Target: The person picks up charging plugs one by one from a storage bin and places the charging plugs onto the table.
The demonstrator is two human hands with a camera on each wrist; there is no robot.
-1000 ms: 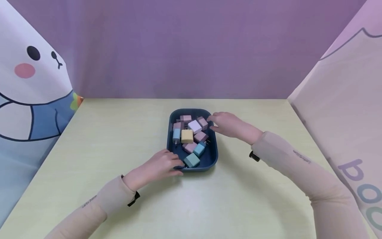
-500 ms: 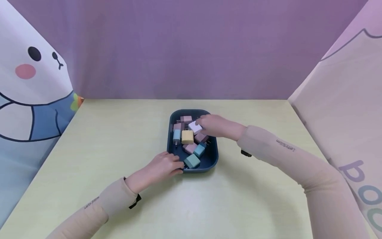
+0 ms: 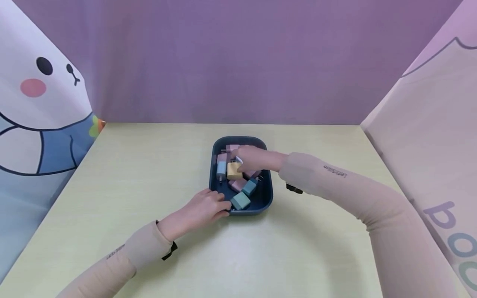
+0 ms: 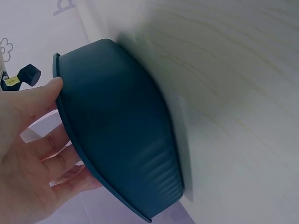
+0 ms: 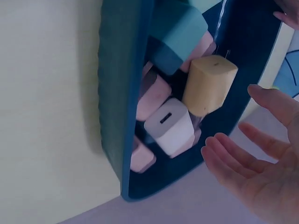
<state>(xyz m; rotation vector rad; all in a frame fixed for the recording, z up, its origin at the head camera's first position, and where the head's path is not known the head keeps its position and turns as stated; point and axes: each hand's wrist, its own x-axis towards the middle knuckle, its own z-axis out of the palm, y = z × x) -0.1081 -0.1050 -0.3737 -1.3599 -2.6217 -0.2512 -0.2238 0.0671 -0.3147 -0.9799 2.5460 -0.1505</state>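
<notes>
A dark blue tray (image 3: pixel 263 199) stands on the table, holding several plug chargers. My left hand (image 3: pixel 201 209) grips its near left corner, thumb outside the rim and fingers over it in the left wrist view. Above the far part of the tray, my right hand (image 3: pixel 253 158) hovers with spread, slightly bent fingers and nothing between them. Below it lie a yellow charger (image 5: pixel 208 88) and a white charger (image 5: pixel 170 128), the latter mostly hidden in the head view. Light blue (image 3: pixel 221 169), teal (image 3: pixel 249 187) and green chargers (image 3: pixel 240 201) lie among pink ones (image 3: pixel 237 185).
The pale wooden table (image 3: pixel 149 165) extends around the tray. A purple curtain (image 3: pixel 231 62) closes off the back. Printed cloths hang at both sides, with a cartoon figure (image 3: pixel 41 95) on the left one.
My right hand has moved left from the tray's right rim, over the white charger, to beside the yellow one. The left hand stays at the near left corner.
</notes>
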